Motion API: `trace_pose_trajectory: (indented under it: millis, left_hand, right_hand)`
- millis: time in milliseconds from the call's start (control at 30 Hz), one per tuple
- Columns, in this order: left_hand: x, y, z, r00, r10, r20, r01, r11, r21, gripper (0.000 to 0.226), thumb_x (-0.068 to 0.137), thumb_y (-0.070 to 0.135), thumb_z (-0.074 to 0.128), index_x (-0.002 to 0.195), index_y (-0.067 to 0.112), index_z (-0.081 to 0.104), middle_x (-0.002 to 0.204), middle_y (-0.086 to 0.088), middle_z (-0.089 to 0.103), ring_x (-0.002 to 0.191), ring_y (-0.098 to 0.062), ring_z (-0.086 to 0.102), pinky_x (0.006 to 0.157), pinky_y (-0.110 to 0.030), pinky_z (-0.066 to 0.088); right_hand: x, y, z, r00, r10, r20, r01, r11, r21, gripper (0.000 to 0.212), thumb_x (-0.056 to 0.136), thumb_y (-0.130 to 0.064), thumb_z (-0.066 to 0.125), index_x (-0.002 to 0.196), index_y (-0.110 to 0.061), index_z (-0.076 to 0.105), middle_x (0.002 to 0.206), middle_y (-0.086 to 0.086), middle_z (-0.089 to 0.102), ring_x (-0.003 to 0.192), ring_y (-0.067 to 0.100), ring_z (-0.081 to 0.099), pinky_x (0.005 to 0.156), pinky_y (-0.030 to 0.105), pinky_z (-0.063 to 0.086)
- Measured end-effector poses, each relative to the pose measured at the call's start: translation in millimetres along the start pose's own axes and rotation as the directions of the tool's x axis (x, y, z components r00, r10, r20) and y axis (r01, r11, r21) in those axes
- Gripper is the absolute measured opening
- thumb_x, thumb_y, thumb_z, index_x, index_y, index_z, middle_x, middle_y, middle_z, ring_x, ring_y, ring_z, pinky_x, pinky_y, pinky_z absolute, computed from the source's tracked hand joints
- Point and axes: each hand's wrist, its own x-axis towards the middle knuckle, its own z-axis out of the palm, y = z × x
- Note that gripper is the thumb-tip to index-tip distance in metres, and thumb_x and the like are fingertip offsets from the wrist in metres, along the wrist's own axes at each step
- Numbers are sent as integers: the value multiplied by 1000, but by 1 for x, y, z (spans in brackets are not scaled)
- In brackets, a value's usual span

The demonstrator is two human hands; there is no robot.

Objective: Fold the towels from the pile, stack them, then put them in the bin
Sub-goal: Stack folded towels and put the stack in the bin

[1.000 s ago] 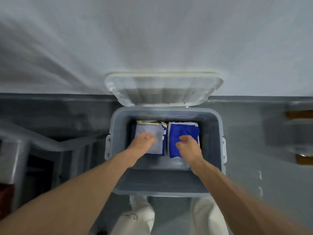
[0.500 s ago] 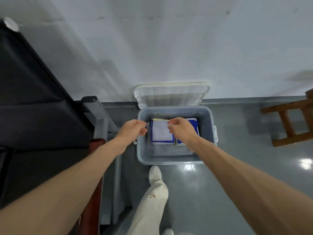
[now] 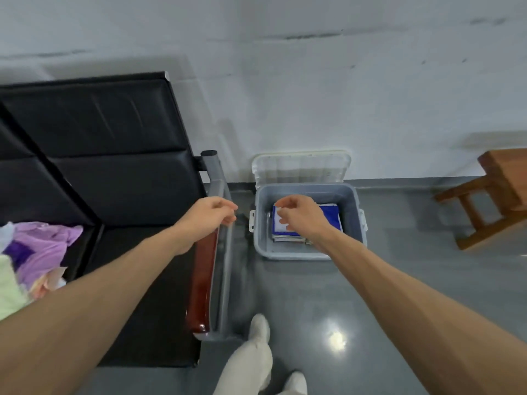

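The right hand (image 3: 302, 218) hides part of the binned towels (image 3: 332, 219).

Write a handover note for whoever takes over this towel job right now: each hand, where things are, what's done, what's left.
Left hand: empty, loosely curled, above the bench armrest.
Right hand: empty, above the bin.
Done: folded towels stacked in the bin; lid propped behind it.
Left: fold the pile on the bench, stack it, bin it.
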Motion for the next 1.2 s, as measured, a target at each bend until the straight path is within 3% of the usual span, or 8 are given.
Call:
trace_pose_trajectory:
  millis: [100,467,600,800,867,933,1000,1200]
  left_hand:
    - [-37,2,-35,999,37,-16,-37,999,-10,19,94,16,53,103,24,67,97,1,73,95,-10,68,94,-30,49]
    - [-90,-49,-209,941,180,-287,-224,966,-129,20,94,15,52,104,23,67,95,3,74,94,-10,69,88,-26,49]
    - [-80,-84,-289,926,239,-291,-290,946,-147,20,93,13,53,103,23,67,94,3,74,94,-10,69,90,-27,51]
    - [-74,-136,-394,925,246,-290,-311,929,-203,20,93,11,52,103,19,67,94,-1,73,95,-14,69,91,-29,51]
    - [-72,-150,-419,930,228,-288,-295,931,-214,20,93,11,52,101,20,68,91,-1,73,94,-15,69,91,-31,52]
    - [-71,-157,-435,931,215,-295,-289,928,-234,20,95,13,51,100,21,68,91,-1,73,94,-16,70,88,-31,52]
    - [-75,-159,-442,935,210,-287,-285,925,-253,20,95,14,50,101,21,68,92,-1,73,94,-16,69,86,-29,52]
    - [-109,-176,-440,916,218,-337,-296,934,-200,20,94,12,51,103,21,68,94,0,73,93,-13,69,88,-30,53]
  right_hand:
    - [-22,-30,14,998,-53,28,54,998,-43,17,91,-13,55,103,-19,64,103,-3,67,101,19,64,96,40,51]
    - [-31,-166,129,947,-321,26,321,933,-164,19,92,-18,56,110,-17,64,109,-2,66,103,16,63,96,37,50]
    - [-19,-215,202,929,-369,-35,351,906,-237,21,92,-22,57,111,-20,64,111,-5,66,103,13,62,94,30,47]
    - [-7,-289,298,930,-364,-56,335,899,-281,16,91,-23,58,106,-22,64,104,-3,69,101,17,65,95,40,50]
    - [-10,-304,318,925,-376,-55,347,894,-284,17,93,-23,57,108,-22,64,101,-5,68,96,14,67,87,30,52]
    - [-14,-310,330,924,-382,-23,356,880,-316,17,95,-24,55,110,-21,62,99,-7,67,83,6,68,69,10,47]
    - [-21,-313,334,925,-381,12,357,855,-377,18,96,-26,54,111,-21,61,100,-7,68,76,1,66,59,4,40]
    - [-35,-308,336,890,-446,99,443,790,-424,21,96,-28,55,114,-20,62,107,-2,68,87,9,65,78,17,47]
